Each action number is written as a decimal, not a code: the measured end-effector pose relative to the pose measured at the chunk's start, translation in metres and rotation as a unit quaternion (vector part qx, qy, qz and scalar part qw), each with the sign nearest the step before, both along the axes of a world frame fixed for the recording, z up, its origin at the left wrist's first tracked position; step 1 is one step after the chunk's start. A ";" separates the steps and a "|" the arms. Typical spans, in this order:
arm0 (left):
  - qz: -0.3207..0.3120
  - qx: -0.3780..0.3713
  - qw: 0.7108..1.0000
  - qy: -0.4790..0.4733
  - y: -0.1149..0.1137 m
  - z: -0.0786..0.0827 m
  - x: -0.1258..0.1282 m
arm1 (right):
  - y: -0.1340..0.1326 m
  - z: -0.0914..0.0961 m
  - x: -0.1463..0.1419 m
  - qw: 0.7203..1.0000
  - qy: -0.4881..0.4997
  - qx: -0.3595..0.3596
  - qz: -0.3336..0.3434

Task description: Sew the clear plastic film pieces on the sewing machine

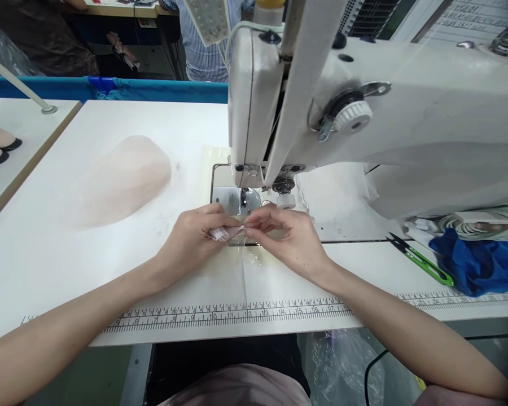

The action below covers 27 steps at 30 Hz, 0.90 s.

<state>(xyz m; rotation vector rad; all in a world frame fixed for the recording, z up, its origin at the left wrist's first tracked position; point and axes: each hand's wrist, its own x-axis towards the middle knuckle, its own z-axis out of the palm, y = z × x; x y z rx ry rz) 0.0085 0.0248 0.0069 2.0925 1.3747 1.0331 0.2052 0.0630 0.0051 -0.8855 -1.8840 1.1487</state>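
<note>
My left hand (pixel 192 239) and my right hand (pixel 290 237) meet in front of the presser foot (pixel 244 202) of a white sewing machine (pixel 406 113). Both pinch a small white strip of fabric or tape (pixel 224 233) held between their fingertips, just above the metal needle plate (pixel 226 197). The fingers of both hands are curled and pressed together on the strip. A pale pink piece of sheer fabric (pixel 127 177) lies on the white table (pixel 88 265) to the left of my left hand.
Green thread snips (pixel 423 260) lie right of my right hand, beside blue cloth (pixel 478 265) and coiled white tape (pixel 486 224). A printed ruler (pixel 237 313) runs along the table's front edge. A person in a striped shirt (pixel 207 51) stands behind the table.
</note>
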 end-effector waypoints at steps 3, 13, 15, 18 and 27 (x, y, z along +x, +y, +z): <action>0.007 0.031 0.999 -0.003 -0.001 -0.001 0.000 | -0.001 0.001 0.001 1.000 0.000 0.015 0.002; 0.010 0.101 0.995 0.027 -0.002 0.001 0.003 | -0.002 0.001 0.002 0.999 -0.004 0.031 0.014; 0.013 0.116 0.993 0.032 -0.002 0.002 0.004 | -0.002 0.002 0.002 0.999 -0.008 0.033 0.020; 0.022 0.122 0.992 0.033 -0.002 0.002 0.006 | -0.002 0.003 0.002 0.997 -0.018 0.068 0.031; 0.031 0.093 0.995 0.011 -0.005 0.005 0.008 | -0.002 0.003 0.003 0.978 -0.037 0.203 0.017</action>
